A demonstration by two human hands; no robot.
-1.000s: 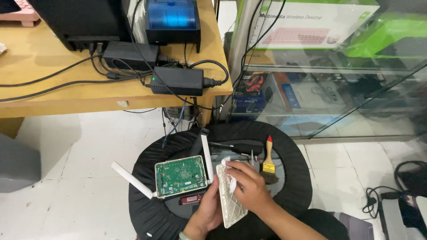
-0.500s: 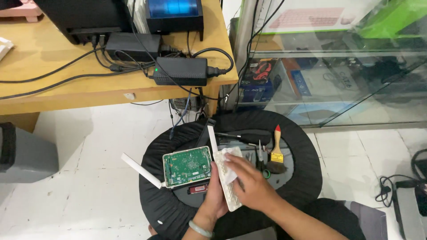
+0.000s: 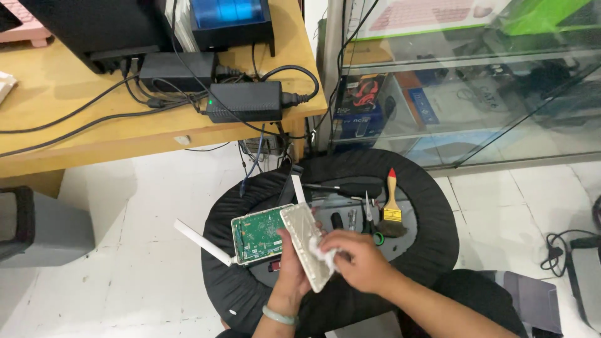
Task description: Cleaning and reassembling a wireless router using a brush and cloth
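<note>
Sitting over a round black stool (image 3: pixel 432 206) that serves as the work surface, the person works above a white tiled floor (image 3: pixel 125 206). Beyond the fingers, at the far side, stands a wooden desk (image 3: pixel 75 119) carrying two black power bricks (image 3: pixel 244 100) with tangled cables, and to the right of it a glass display cabinet (image 3: pixel 476 94) holds boxes and small goods on its shelves.

The left hand (image 3: pixel 294 269), a pale bangle at its wrist, has its fingers clamped around a white plastic router cover (image 3: pixel 307 253), held tilted on edge above the stool. The right hand (image 3: pixel 357 260) presses a small white wad of cloth (image 3: pixel 327 255) against the cover's inner face, fingers bunched together on the cloth.

Just left of the left fingers lies the green circuit board (image 3: pixel 258 233) in its white base, with one white antenna (image 3: pixel 201 241) sticking out toward the floor and another (image 3: pixel 298 188) pointing away. Beyond the right fingers, on the stool, rest a paintbrush (image 3: pixel 392 203) with a red tip, small pliers (image 3: pixel 369 216) and a black screwdriver (image 3: pixel 344 188).
</note>
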